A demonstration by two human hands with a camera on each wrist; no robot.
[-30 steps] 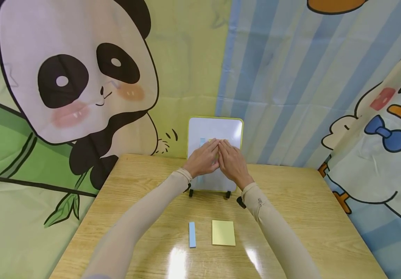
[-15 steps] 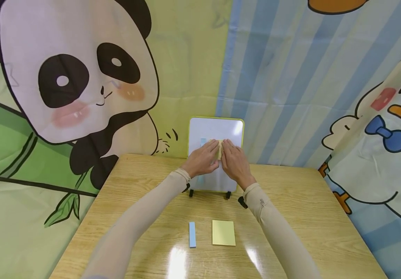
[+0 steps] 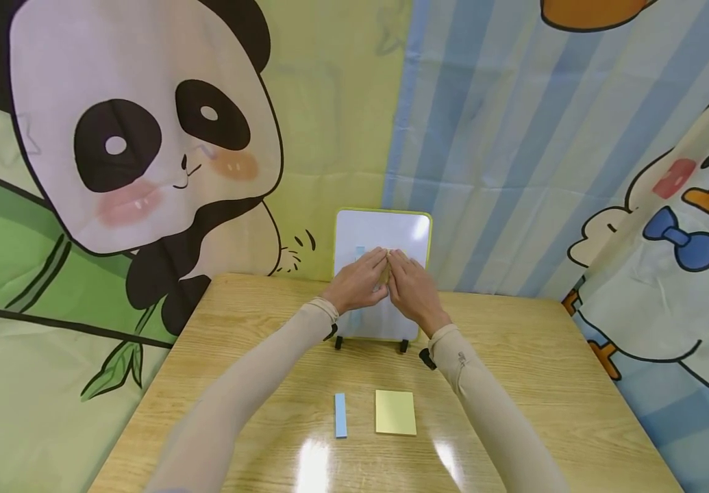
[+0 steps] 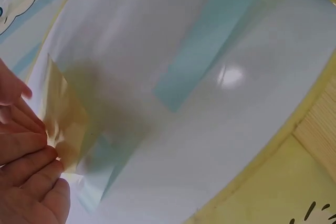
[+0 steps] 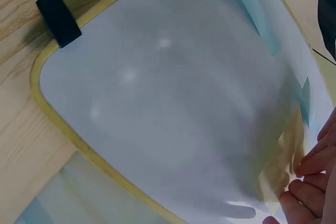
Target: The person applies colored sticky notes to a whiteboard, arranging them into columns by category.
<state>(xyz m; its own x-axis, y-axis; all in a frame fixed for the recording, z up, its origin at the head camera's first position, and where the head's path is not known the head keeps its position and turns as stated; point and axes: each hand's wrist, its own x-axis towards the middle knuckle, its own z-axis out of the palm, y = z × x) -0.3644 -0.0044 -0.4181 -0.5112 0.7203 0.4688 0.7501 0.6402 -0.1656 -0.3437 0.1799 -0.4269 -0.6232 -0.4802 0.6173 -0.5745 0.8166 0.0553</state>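
Both arms reach forward and converge: left forearm (image 3: 249, 390) angles in from your left, right forearm (image 3: 496, 404) from your right. Long sleeves end at the wrists, left cuff (image 3: 323, 309) and right cuff (image 3: 442, 334). Your left hand (image 3: 359, 281) and right hand (image 3: 414, 284) are side by side, backs toward you, fingers up and inward, 2 sets of fingertips nearly meeting like a peaked roof. Left thumb (image 3: 381, 294) sits below its fingers. Wrist views: your fingers lie together, only gently bent, not fisted.
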